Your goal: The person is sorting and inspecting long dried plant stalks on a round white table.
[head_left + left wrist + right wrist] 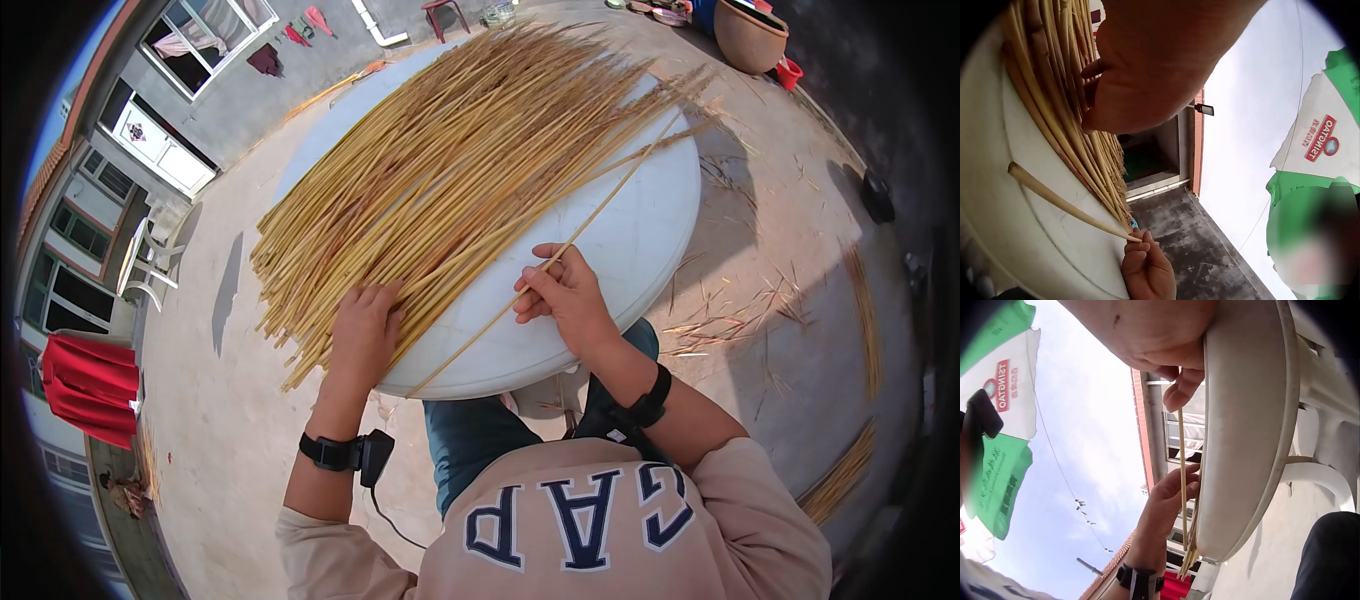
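Note:
A wide layer of long yellow stalks (400, 200) with feathery brown tips lies across the round white table (640, 230). The left hand (366, 330) rests on the near edge of the layer, close to the cut ends, its fingers on the stalks. The right hand (566, 300) pinches one single stalk (470, 342) between thumb and fingers, apart from the rest, over the bare table at the right. In the left wrist view that stalk (1060, 201) points its cut end toward the camera, the right hand (1149, 267) at its far part.
Loose stalk scraps (740, 320) litter the concrete ground at the right, with bundles of stalks (845, 470) beyond. A large clay pot (750, 38) and a red bucket (789, 73) stand at the back right. A white chair (152, 262) stands at the left.

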{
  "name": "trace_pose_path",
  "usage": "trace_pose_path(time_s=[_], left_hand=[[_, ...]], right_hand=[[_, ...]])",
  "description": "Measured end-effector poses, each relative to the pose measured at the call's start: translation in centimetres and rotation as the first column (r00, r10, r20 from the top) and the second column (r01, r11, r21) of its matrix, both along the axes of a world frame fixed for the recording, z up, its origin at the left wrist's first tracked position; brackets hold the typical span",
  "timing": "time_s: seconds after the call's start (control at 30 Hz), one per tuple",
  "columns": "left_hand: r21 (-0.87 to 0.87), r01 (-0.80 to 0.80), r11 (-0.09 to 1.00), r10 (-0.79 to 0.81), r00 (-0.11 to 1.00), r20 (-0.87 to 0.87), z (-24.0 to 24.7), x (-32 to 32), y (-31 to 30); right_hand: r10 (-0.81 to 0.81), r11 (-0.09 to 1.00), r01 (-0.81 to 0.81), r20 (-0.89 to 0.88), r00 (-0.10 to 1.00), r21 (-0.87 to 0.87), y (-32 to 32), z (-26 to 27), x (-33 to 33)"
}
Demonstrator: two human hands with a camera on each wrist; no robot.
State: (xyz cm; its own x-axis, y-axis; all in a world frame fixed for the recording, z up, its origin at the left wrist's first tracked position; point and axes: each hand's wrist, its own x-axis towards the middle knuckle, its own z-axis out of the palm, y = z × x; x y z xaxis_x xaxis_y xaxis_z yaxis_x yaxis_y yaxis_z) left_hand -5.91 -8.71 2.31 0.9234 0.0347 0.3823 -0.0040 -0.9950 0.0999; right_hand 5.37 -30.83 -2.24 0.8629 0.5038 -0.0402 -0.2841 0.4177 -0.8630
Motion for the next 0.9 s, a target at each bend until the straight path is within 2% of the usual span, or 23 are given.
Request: trace_pose_path(time_s=[0.17, 0.33, 0.5, 0.57, 0.6, 0.67, 0.7, 0.77, 0.9], left_hand=[[0.084, -0.022, 0.996, 0.024, 0.999, -0.024, -1.3, 0.6, 0.8], [0.119, -0.087, 0.989, 0.077, 0.994, 0.080, -1.0, 0.6, 0.8], [0.031, -0.107, 0.994, 0.103, 0.989, 0.104, 1.2, -0.5, -0.3], [-0.122, -0.133, 0.984, 0.132, 0.991, -0.018, 1.2, -1.6, -1.4], [-0.118, -0.130, 0.985, 0.128, 0.992, -0.022, 0.9, -2.2, -1.6], [-0.311, -0.171, 0.935, 0.134, 0.982, -0.136, 0.2, -3.3, -1.9], [-0.309, -0.163, 0.937, 0.125, 0.982, -0.141, 0.2, -3.6, -2.1], [-0.524, -0.248, 0.815, 0.189, 0.968, -0.165, 0.3, -4.1, -2.6], [-0.617, -0.218, 0.756, 0.182, 0.976, -0.122, -0.7, -4.8, -2.8]], right_hand=[[-0.008, 1.000, 0.008, -0.006, 1.000, -0.014, 0.1, -0.2, 0.1], [0.000, 1.000, 0.000, 0.012, 1.000, -0.009, 0.0, -0.1, -0.1], [-0.010, 1.000, 0.010, -0.004, 1.000, -0.025, 0.0, 0.2, 0.0], [-0.003, 1.000, 0.003, -0.010, 1.000, -0.030, 0.0, 0.2, 0.0], [0.002, 0.999, -0.002, -0.011, 1.000, -0.039, 0.0, 0.2, 0.0], [0.006, 0.999, -0.007, -0.017, 1.000, -0.047, 0.0, 0.2, 0.1], [0.017, 0.998, -0.018, -0.019, 1.000, -0.058, 0.0, 0.2, 0.1], [0.034, 0.997, -0.035, -0.012, 0.999, -0.065, 0.1, 0.0, 0.2], [0.068, 0.995, -0.069, -0.014, 0.998, -0.077, 0.1, 0.2, 0.3]])
